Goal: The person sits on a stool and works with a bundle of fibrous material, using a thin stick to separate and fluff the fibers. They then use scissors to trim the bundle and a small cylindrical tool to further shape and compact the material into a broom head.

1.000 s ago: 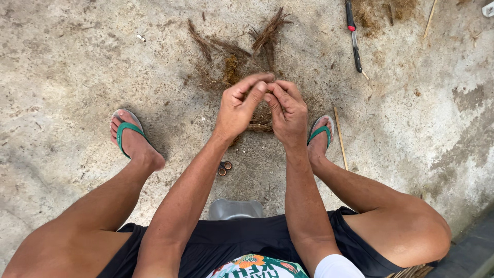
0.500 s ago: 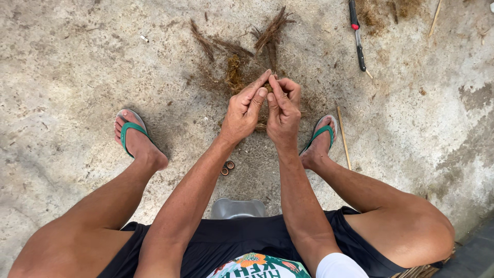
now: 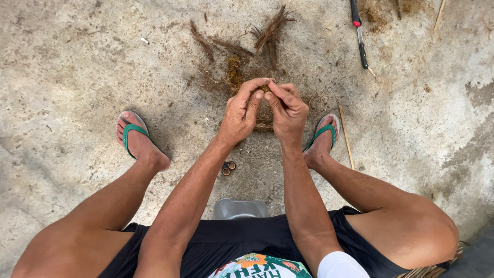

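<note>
Closest to the camera is the grey stool (image 3: 240, 208), a bit of its seat poking out between the thighs, with black shorts (image 3: 242, 242) right over its near edge. Just beyond the stool, on the concrete floor (image 3: 77, 67), sits a pair of small scissors with round handles (image 3: 228, 167), a little to the left of the stool's far edge.

Further out from the stool, both forearms run up to the hands, which meet over the floor. The left hand (image 3: 242, 110) and right hand (image 3: 288, 110) are pressed close together, fingertips touching, and pinched between them is a small tuft of brown fibre (image 3: 266, 89). Fingers on both hands are curled in and closed on it, thumbs tucked against the forefingers. Most of the tuft is hidden by the fingers, so can't say much about its shape.

Off to either side of the stool, feet in green flip-flops: left one (image 3: 135, 138) well out to the left, right one (image 3: 324, 136) just right of the hands. A thin stick (image 3: 346, 136) lies beside that right foot.

Beyond the hands, further from the stool, is a loose pile of brown fibre and husk strands (image 3: 242, 51). Farthest away, up to the right, lies a knife with a black handle (image 3: 359, 36).
</note>
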